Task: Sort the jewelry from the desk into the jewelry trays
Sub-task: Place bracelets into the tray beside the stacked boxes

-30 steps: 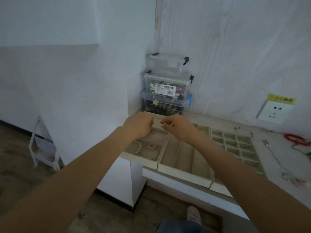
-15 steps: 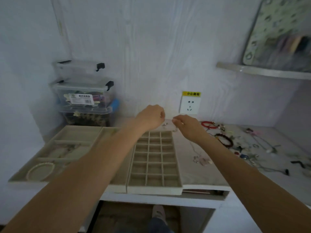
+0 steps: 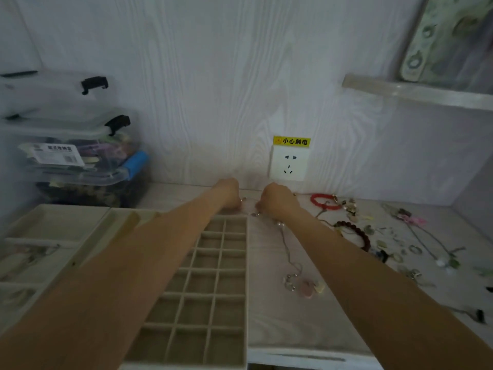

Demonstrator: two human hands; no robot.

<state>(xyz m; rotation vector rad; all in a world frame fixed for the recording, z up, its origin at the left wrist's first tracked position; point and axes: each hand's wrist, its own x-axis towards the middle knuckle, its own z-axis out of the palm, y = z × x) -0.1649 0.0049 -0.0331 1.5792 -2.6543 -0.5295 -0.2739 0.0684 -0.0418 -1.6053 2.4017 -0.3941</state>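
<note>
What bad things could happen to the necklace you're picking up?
The chain trails under the right hand toward its pendant, so lifting could drag it and tangle it. Its path runs close to the dark bead bracelet, which might snag. If the left hand loses its hold, small parts may drop into the wrong cell of the grid tray.

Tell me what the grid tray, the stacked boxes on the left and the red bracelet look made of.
Grid tray: beige, matte, soft-looking lining, probably velvet or flocked fabric. Stacked boxes: clear glossy plastic, since their contents show through, with black clips. Red bracelet: smooth, shiny red ring, maybe beads or cord; too blurred to tell.
</note>
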